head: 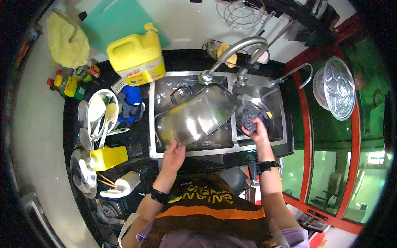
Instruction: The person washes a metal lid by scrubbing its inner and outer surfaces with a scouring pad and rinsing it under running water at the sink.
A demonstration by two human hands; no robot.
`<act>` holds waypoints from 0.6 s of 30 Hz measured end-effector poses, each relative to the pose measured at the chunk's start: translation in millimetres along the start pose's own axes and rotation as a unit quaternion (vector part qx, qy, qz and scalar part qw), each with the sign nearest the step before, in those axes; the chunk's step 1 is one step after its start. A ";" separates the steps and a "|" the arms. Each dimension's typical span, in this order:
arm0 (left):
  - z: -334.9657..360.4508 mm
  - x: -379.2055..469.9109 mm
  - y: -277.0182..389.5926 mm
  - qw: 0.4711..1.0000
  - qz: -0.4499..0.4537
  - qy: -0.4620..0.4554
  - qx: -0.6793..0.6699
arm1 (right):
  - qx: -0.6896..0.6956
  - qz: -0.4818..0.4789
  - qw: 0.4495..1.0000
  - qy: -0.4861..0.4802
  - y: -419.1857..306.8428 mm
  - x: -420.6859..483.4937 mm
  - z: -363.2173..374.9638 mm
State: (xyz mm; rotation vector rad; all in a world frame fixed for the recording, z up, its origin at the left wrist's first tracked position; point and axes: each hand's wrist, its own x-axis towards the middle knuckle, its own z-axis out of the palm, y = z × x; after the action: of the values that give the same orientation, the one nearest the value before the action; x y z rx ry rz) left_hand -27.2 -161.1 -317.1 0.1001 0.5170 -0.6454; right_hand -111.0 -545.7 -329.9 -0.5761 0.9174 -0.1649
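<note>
A large stainless steel pot (198, 114) lies tipped on its side over the left basin of the double sink (192, 152). One dark loop handle (181, 93) shows on its far side. My left hand (173, 155) grips the pot's near rim, the thumb on the outer wall. In my right hand (257, 131) is a grey steel wool scourer (249, 117), held over the right basin. Below the scourer, a round vessel (270, 124) sits in that basin, with a dark item bearing yellow patches; what it is I cannot tell.
The curved faucet (242, 42) arches over the pot's far side. Left of the sink stand a yellow detergent jug (136, 59), a blue-and-grey cloth (131, 99), a white utensil container (115, 96), a yellow bottle (110, 157) and a pot lid (83, 172). A metal steamer plate (339, 88) hangs at right.
</note>
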 end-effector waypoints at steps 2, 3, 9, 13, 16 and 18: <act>16.7 -1.9 -24.7 0.998 -0.002 -0.016 0.061 | -0.008 -0.007 1.000 0.009 12.5 7.7 -8.1; 27.0 -4.9 -32.9 0.998 -0.002 -0.015 0.064 | -0.013 0.003 1.000 0.020 17.2 7.6 -6.4; 86.4 -13.3 -73.3 0.993 -0.040 0.076 0.080 | 0.039 -0.010 0.999 0.026 10.7 15.2 -21.0; 124.5 -27.1 -98.2 0.988 -0.024 0.065 0.138 | 0.091 0.033 0.995 -0.028 -3.0 33.2 -34.0; 153.8 -42.3 -102.4 0.980 0.029 0.047 0.191 | 0.092 0.052 0.994 0.004 -7.4 40.3 -35.3; 184.0 -55.3 -102.6 0.962 0.108 0.037 0.250 | 0.095 0.057 0.994 0.010 -9.0 40.2 -29.7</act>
State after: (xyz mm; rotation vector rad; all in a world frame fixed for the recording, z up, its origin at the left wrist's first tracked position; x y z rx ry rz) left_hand -47.1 -258.1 -123.1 0.6510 0.3984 -0.5474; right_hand -109.0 -580.0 -367.3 -0.3459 0.9392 -0.1540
